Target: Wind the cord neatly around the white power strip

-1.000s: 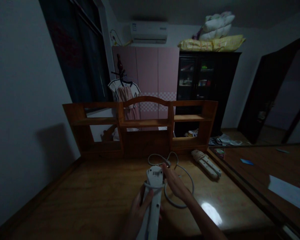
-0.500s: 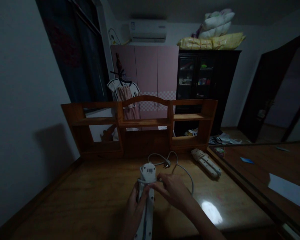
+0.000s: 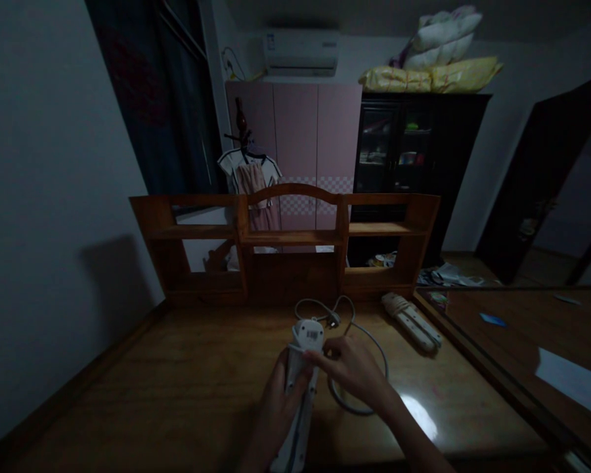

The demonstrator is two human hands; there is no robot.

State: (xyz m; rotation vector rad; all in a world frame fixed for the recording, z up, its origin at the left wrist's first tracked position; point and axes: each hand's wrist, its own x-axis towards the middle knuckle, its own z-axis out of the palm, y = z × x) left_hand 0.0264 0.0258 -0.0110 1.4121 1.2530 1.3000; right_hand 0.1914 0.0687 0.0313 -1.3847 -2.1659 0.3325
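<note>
A white power strip (image 3: pixel 303 368) is held upright over the wooden desk (image 3: pixel 187 381), its labelled back facing me. My left hand (image 3: pixel 277 407) is wrapped round the strip's body from the left. My right hand (image 3: pixel 350 369) pinches the strip's grey cord (image 3: pixel 369 341) against its upper part, where a turn of cord crosses it. The rest of the cord loops over the desk behind, ending in a plug (image 3: pixel 331 320).
A second power strip (image 3: pixel 412 322) with its cord wound round it lies on the desk at the right. A wooden desk shelf (image 3: pixel 285 243) stands along the back edge. Another table with papers (image 3: pixel 569 378) adjoins on the right. Wardrobes and an open door are behind.
My right hand has come from beside the strip's top onto the cord and pulled a turn across the strip. The strip sits a little lower. The view has shifted slightly.
</note>
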